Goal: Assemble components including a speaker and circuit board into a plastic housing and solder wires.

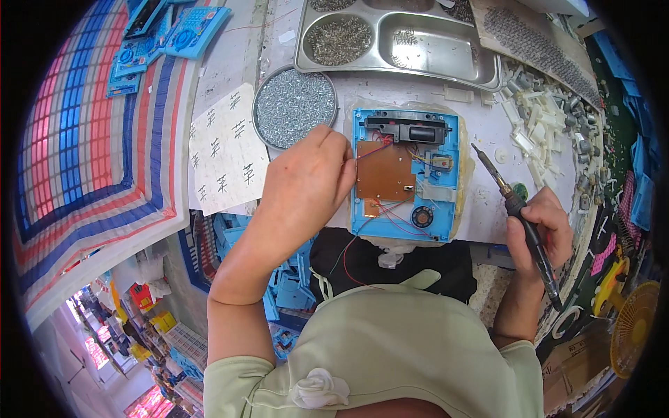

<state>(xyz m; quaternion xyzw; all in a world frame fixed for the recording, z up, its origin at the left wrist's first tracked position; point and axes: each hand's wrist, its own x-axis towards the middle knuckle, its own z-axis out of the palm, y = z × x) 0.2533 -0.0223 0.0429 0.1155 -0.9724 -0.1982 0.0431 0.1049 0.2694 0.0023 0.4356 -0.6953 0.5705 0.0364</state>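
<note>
A light-blue plastic casing (454,132) lies open in front of me. It bears a brown circuit board (385,171), a black plastic mechanism (411,131) along its far edge and a small round speaker (421,217) near its front. Thin red and dark wires (398,217) run among these parts. At the casing's left edge, my left hand (306,174) is closed with its fingers curled; what they grip, if anything, is hidden. My right hand (547,226) holds a soldering iron (519,209) by its black handle, its metal tip pointing toward the casing but apart from it.
Beyond my left hand stands a round dish (294,104) of small screws. A metal compartment tray (439,52) holds more small parts. White plastic pieces and metal cylinders (543,132) are heaped at right. Blue casings (181,35) lie far left; a marked paper sheet (228,150) lies nearer.
</note>
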